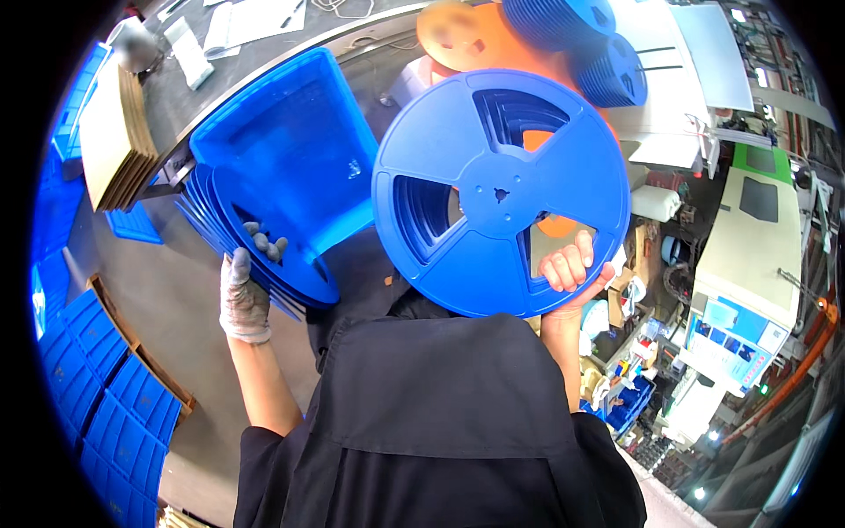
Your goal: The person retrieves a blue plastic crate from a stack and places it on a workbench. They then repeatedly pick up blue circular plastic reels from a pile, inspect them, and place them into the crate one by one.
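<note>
My gloved left hand [244, 299] grips a stack of blue plastic reels [304, 283], its fingers hooked through an opening in the discs. The stack is tilted, and several thin edges fan out on its left. On the other side, my bare right hand [570, 275] is closed on a second stack of blue reels [431, 145]. Its fingers come through a cut-out near the lower right rim. The front reel faces up, with a small central hole and wedge-shaped openings; more layers show through them. A blue bin [273, 132] stands just beyond the left stack.
More blue reels [616, 70] are stacked at the top, by an orange surface [497, 40]. A grey table [255, 57] with papers lies at the far left. Blue crates [123, 422] sit on a wooden pallet at left. A pale machine [748, 238] stands at right.
</note>
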